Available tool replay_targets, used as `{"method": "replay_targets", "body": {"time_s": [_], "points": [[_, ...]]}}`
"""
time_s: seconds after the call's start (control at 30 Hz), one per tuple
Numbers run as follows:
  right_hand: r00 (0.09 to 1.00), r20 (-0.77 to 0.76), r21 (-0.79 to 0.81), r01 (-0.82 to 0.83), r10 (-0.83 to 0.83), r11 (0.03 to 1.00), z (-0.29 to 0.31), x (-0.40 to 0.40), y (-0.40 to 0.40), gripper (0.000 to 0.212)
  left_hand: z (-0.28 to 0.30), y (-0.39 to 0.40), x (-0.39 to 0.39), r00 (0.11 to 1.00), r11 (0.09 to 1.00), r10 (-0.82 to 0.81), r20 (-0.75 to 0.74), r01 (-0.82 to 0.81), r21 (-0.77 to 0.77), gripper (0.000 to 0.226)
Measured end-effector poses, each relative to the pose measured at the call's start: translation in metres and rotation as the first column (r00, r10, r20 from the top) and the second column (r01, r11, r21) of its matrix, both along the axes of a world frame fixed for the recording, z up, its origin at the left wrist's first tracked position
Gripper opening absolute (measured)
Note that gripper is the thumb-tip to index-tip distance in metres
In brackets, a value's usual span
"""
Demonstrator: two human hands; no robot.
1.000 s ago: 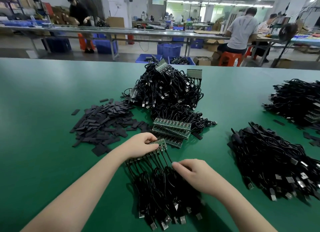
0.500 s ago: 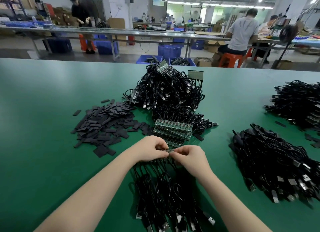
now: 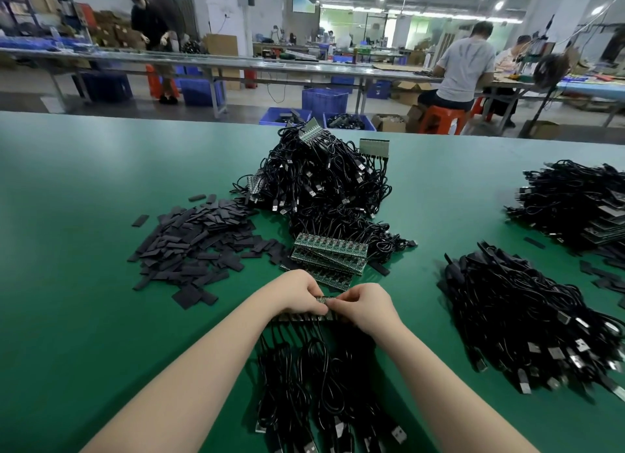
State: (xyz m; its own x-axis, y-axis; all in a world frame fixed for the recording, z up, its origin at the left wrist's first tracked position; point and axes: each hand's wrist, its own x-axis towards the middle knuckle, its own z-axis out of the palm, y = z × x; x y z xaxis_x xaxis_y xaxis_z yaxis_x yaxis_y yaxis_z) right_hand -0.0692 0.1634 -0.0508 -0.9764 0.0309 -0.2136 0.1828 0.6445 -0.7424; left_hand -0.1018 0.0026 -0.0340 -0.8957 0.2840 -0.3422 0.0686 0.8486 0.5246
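A narrow green circuit board strip (image 3: 324,299) with a row of black USB cables (image 3: 314,378) hanging from it is held up on edge just above the green table (image 3: 67,283). My left hand (image 3: 299,292) grips its left part and my right hand (image 3: 363,305) pinches its right part, fingertips almost meeting at the middle. The cables trail toward me over the table. Most of the strip is hidden behind my fingers.
A stack of similar board strips (image 3: 329,253) lies just beyond my hands, with a big tangle of cabled boards (image 3: 321,182) behind it. Loose black flat sleeves (image 3: 196,246) are heaped at the left. Two more cable piles (image 3: 527,314) (image 3: 575,202) lie at the right.
My right hand came up from the cables to the strip and now pinches it beside my left hand. The strip was turned from lying flat to standing on edge.
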Motion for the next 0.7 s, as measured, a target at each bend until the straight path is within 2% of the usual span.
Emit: {"method": "replay_targets", "body": {"time_s": [0.2, 0.33, 0.43, 0.5, 0.57, 0.63, 0.7], "points": [[0.995, 0.095, 0.03, 0.042, -0.044, 0.999, 0.004, -0.007, -0.006, 0.019, 0.002, 0.005, -0.006, 0.992, 0.996, 0.089, 0.094, -0.091, 0.017, 0.032], [0.997, 0.04, 0.104, 0.064, -0.068, 0.992, 0.001, -0.006, -0.01, 0.021, 0.003, 0.008, -0.006, 0.991, 0.995, 0.097, 0.088, -0.098, -0.001, 0.028], [0.996, -0.02, 0.07, 0.085, -0.084, 0.994, -0.003, -0.001, -0.01, 0.019, 0.004, 0.008, -0.004, 0.992, 0.995, 0.098, 0.079, -0.097, -0.008, 0.029], [0.993, -0.045, 0.008, 0.108, -0.107, 0.994, -0.007, 0.003, -0.007, 0.02, 0.004, 0.006, -0.002, 0.993, 0.996, 0.086, 0.076, -0.085, -0.014, 0.032], [0.977, -0.067, -0.142, 0.192, -0.203, 0.971, -0.007, 0.008, -0.001, 0.019, 0.001, 0.005, -0.001, 0.996, 0.997, 0.074, 0.058, -0.074, -0.01, 0.035], [0.917, -0.165, -0.295, 0.306, -0.364, 0.905, -0.002, 0.014, 0.006, 0.016, -0.003, 0.003, 0.004, 0.997, 0.998, 0.07, 0.017, -0.07, -0.002, 0.034], [0.819, -0.31, -0.421, 0.337, -0.483, 0.842, 0.014, 0.02, 0.012, 0.012, -0.006, 0.001, 0.01, 0.995, 0.998, 0.066, -0.073, -0.067, -0.015, 0.034]]}}
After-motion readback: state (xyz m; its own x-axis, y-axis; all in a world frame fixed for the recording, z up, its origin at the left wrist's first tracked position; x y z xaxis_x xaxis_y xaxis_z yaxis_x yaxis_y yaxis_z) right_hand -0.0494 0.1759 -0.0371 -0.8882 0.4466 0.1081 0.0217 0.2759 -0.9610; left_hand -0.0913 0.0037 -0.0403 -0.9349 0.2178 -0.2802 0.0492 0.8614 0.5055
